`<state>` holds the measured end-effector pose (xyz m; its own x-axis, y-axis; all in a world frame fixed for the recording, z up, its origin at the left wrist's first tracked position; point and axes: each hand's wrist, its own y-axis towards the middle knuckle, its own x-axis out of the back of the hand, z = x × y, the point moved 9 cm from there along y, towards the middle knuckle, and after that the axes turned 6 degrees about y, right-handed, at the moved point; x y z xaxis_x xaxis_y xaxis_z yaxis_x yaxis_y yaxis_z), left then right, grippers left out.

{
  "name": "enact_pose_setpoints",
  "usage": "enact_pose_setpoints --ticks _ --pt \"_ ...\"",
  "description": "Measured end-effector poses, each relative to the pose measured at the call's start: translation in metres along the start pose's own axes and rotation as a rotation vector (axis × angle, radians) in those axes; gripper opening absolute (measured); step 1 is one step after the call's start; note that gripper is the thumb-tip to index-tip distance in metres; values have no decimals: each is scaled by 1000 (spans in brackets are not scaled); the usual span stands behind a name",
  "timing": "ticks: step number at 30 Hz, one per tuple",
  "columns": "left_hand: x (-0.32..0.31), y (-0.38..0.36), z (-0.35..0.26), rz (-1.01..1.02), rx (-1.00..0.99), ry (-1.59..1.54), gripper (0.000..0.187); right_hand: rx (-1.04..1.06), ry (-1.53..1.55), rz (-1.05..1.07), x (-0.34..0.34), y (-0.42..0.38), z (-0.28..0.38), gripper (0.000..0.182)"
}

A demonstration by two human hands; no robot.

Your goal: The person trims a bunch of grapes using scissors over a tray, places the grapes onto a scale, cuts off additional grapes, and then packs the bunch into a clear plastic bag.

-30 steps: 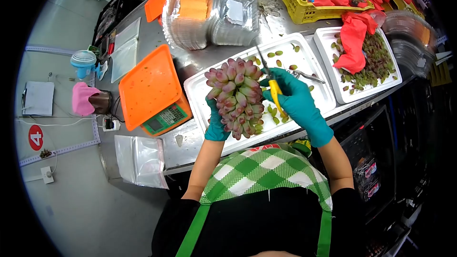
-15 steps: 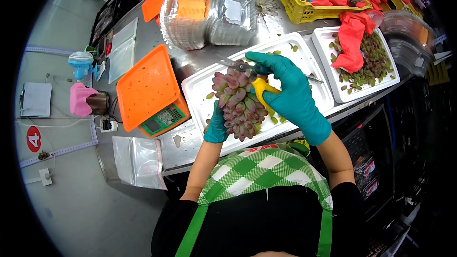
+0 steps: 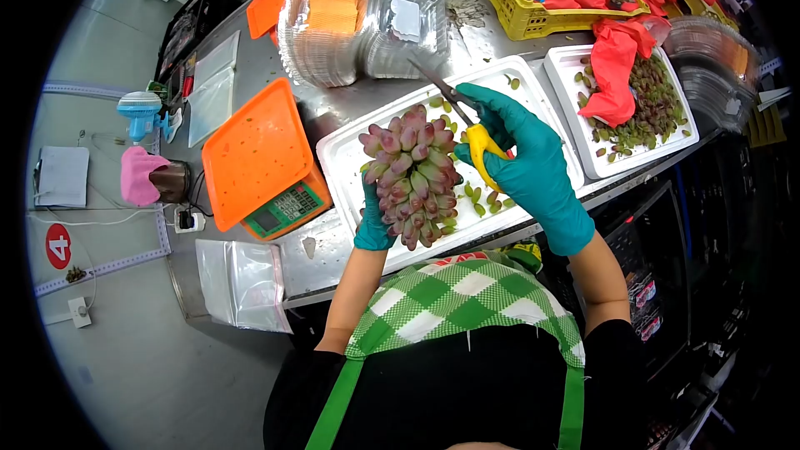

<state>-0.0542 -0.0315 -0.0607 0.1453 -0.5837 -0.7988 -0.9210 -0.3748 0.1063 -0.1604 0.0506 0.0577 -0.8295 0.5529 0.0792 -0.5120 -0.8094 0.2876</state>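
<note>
A bunch of grapes (image 3: 412,179), long berries shaded purple to green, hangs over a white tray (image 3: 336,152). My left hand (image 3: 372,215), in a teal glove, is closed on its left side; the fingertips are hidden behind the berries. In my gloved right hand (image 3: 525,154) is a pair of scissors (image 3: 477,140) with a yellow handle. Its dark blades point up and to the left, beyond the bunch's upper right and apart from it. Loose green berries lie in the tray beneath.
Left of the tray stands an orange-topped scale (image 3: 258,154). Clear plastic containers (image 3: 408,29) are stacked behind. On the right, a second white tray (image 3: 617,165) holds loose grapes and red paper. A yellow crate (image 3: 533,27) sits at the back. Plastic bags (image 3: 242,283) hang over the table's front-left edge.
My right hand has drawn the scissors away from the bunch, down and right, and the blades now show. The bunch has shifted slightly left in my left hand.
</note>
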Motion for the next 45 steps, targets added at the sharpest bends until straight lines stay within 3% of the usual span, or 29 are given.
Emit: enact_pose_setpoints --ticks 2,4,8,9,12,20,22,26,29,32,35,41,45 --pt "24 -6 9 -175 45 60 60 -30 -92 64 -4 -2 -3 48" --pt "29 -9 13 -237 85 -119 60 -94 -188 155 -11 -7 -3 48" --pt "29 -14 6 -213 64 17 66 -132 -603 368 -11 -23 5 45" --pt "29 -18 6 -302 143 43 72 -95 -679 383 -8 -25 8 45" --pt "15 -10 1 -155 156 88 77 -35 -815 460 0 -28 8 46" --pt "21 -25 16 -166 231 117 89 253 -1219 573 -9 -24 34 35" --pt "34 -29 29 -209 311 -246 92 248 -1170 585 -7 -22 42 33" --pt "30 -28 26 -173 281 -29 97 88 -1023 588 8 -16 52 45" --pt "16 -22 17 -145 251 112 98 -50 -1049 572 10 -9 57 43" --pt "13 -18 15 -141 230 164 97 -16 -1121 619 8 -8 60 40" --pt "10 -15 13 -80 207 193 93 125 -1115 609 3 -5 68 19" --pt "11 -16 17 -102 225 92 88 62 -1126 808 -7 -1 53 20" --pt "13 -14 19 -126 217 -53 85 133 -1153 797 -13 1 46 21"
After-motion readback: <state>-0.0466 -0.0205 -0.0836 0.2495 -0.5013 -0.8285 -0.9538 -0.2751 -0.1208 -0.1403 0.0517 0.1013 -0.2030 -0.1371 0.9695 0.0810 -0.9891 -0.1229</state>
